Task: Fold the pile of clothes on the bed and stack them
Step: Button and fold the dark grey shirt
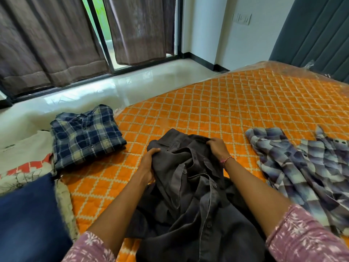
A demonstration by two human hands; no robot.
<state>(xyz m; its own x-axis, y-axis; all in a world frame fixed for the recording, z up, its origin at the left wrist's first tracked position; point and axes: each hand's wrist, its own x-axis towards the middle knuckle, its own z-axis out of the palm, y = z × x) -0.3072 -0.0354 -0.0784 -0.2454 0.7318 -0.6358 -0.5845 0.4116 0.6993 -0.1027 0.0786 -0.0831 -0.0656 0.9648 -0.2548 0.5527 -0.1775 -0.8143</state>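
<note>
A dark grey button-up shirt lies crumpled on the orange quilted bed right in front of me. My left hand grips its left shoulder edge, and my right hand grips the fabric near the collar on the right. A folded navy and cream plaid shirt sits on the bed's left edge. An unfolded blue-grey checked shirt is spread at the right.
Folded clothes lie at the left: a white item, a white and red printed item and dark blue fabric. Beyond the bed are a shiny floor, brown curtains and a grey headboard.
</note>
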